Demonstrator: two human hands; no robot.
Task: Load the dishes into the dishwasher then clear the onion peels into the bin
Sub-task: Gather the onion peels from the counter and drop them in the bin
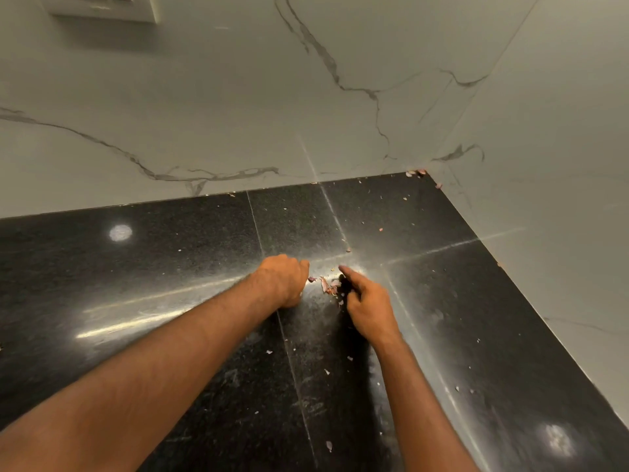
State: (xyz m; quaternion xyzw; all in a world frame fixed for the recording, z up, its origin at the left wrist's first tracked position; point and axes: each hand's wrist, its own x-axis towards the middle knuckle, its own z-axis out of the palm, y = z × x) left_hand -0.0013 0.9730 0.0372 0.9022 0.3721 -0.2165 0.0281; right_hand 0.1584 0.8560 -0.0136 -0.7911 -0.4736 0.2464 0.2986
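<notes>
A small heap of pinkish onion peels point(328, 286) lies on the black granite counter point(170, 267), between my two hands. My left hand point(284, 279) is curled into a fist, its side resting on the counter just left of the heap; its palm is hidden, so any peels inside cannot be seen. My right hand point(366, 306) sits right of the heap, index finger stretched out and touching the peels, the other fingers tucked under. No dishes, dishwasher or bin are in view.
Loose peel bits are scattered over the counter, some at the back corner point(416, 173), some near my right forearm point(328, 445). Marble-patterned walls point(238, 114) close the counter at the back and right. A switch plate point(102, 6) hangs top left.
</notes>
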